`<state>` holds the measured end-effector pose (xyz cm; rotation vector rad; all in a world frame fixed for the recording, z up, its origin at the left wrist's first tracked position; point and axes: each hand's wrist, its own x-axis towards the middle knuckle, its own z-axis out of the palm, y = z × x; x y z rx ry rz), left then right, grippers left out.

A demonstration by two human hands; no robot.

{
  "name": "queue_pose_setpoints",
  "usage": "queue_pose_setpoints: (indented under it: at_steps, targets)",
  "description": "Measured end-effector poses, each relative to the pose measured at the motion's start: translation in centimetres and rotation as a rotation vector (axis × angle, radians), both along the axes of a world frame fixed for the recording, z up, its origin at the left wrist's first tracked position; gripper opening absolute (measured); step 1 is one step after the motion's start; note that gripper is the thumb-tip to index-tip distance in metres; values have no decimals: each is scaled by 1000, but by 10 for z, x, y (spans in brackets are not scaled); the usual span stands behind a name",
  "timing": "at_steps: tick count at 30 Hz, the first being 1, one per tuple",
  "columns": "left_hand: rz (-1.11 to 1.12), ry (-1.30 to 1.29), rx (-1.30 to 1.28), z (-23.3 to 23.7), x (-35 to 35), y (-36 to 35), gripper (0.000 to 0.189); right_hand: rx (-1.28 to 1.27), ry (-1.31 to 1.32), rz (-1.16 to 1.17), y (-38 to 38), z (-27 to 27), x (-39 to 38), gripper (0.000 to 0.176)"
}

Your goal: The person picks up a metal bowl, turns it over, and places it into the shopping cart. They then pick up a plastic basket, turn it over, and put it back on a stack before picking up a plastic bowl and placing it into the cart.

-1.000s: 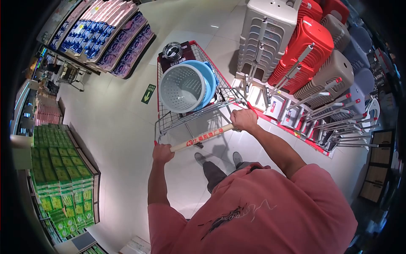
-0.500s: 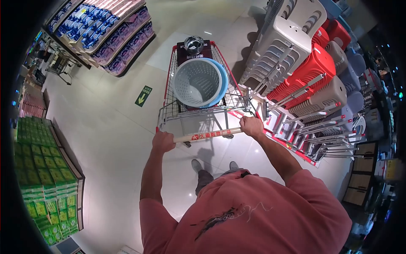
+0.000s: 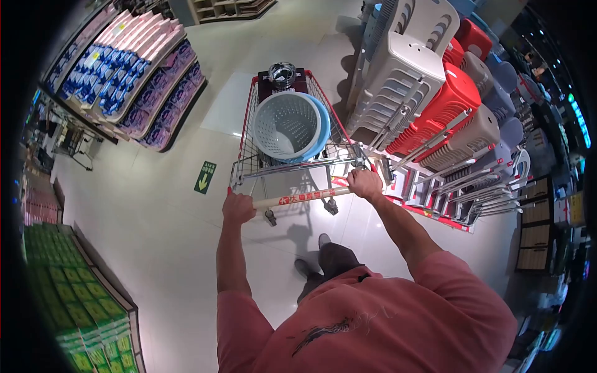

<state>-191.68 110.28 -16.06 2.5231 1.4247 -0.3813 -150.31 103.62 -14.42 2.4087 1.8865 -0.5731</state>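
Both fists are wrapped round the pale handle bar [image 3: 301, 198] of a shopping cart [image 3: 248, 124], whose bar carries red lettering. My left hand [image 3: 239, 208] grips its left end, my right hand [image 3: 365, 184] its right end. In the wire basket a grey perforated plastic basket [image 3: 268, 128] sits tilted, nested with a light blue tub [image 3: 323, 127] that shows along its right side. At the cart's far end lies a round, shiny, clear-looking bowl or lid [image 3: 282, 74] on a dark panel with white lettering.
Stacked plastic chairs in white [image 3: 415, 56], red [image 3: 457, 90] and grey stand close on the right. A shelf of blue and purple packs [image 3: 146, 93] is ahead left. Green packs [image 3: 81, 292] are piled at lower left. A green arrow sign [image 3: 204, 178] marks the floor.
The cart and I have moved forward; my feet have changed position in a step. The floor sign and left shelves sit lower and further left in view. Both hands keep their grip.
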Motion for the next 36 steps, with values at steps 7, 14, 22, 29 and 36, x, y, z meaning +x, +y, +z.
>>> queue_pose_setpoints:
  at_steps: [7, 14, 22, 29, 36]
  targets:
    - [-63, -66, 83, -24, -12, 75, 8, 31, 40, -33, 52, -15, -7, 45]
    - [-18, 184, -85, -34, 5, 146, 13, 30, 111, -114, 104, -19, 2, 39]
    - [1, 208, -92, -49, 11, 238, 14, -8, 133, -96, 180, -35, 5, 40]
    - [-35, 175, -71, -62, 22, 314, 11, 47, 118, -123, 239, -44, 9, 44]
    - [-103, 89, -44, -79, 34, 404, 10, 74, 102, -198, 306, -65, 13, 43]
